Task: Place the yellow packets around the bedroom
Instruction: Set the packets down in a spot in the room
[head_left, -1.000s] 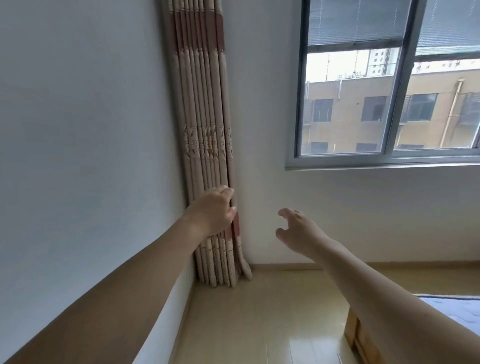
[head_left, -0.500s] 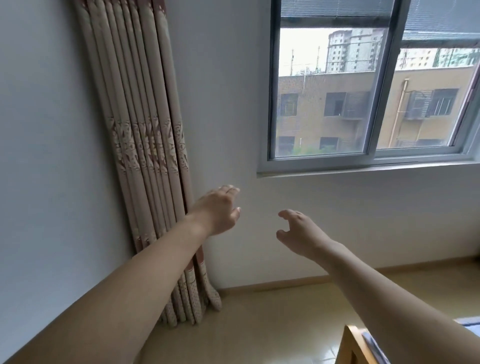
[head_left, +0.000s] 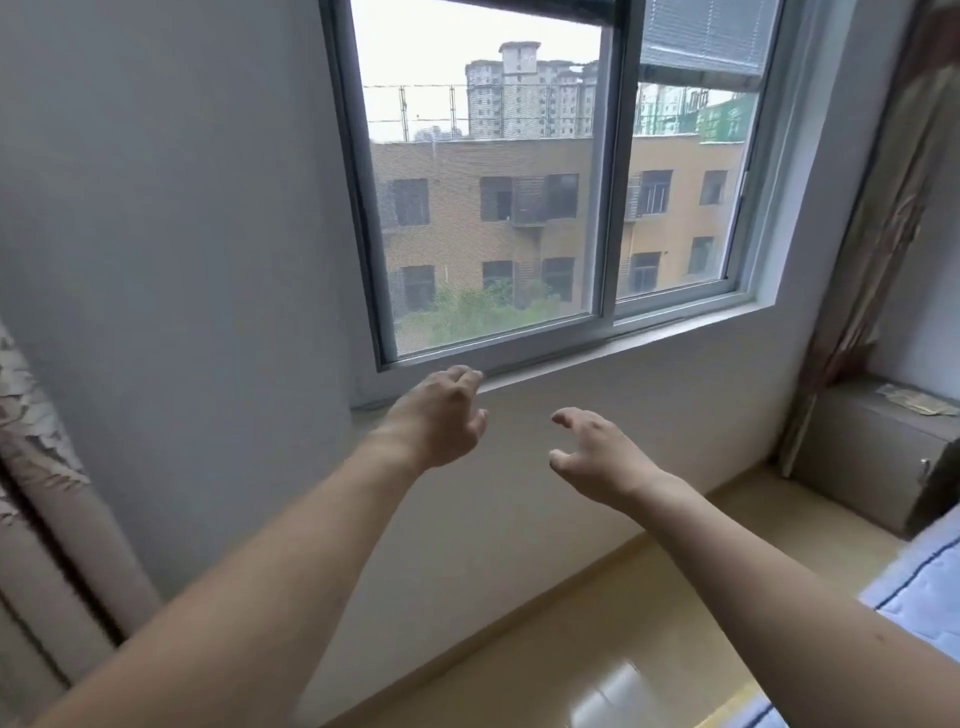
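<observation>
Hands: left hand (head_left: 439, 415), right hand (head_left: 597, 454) grip released, empty | window (head_left: 493, 208) ahead | cabinet (head_left: 872, 457) right

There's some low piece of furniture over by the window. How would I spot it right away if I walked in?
Start at the big window and follow its sill to the right, to the brown curtain hanging in the corner. At the foot of that curtain, on the floor, stands a low grey cabinet. Alone among its neighbours, it is boxy and carries flat yellowish items on top.
</observation>
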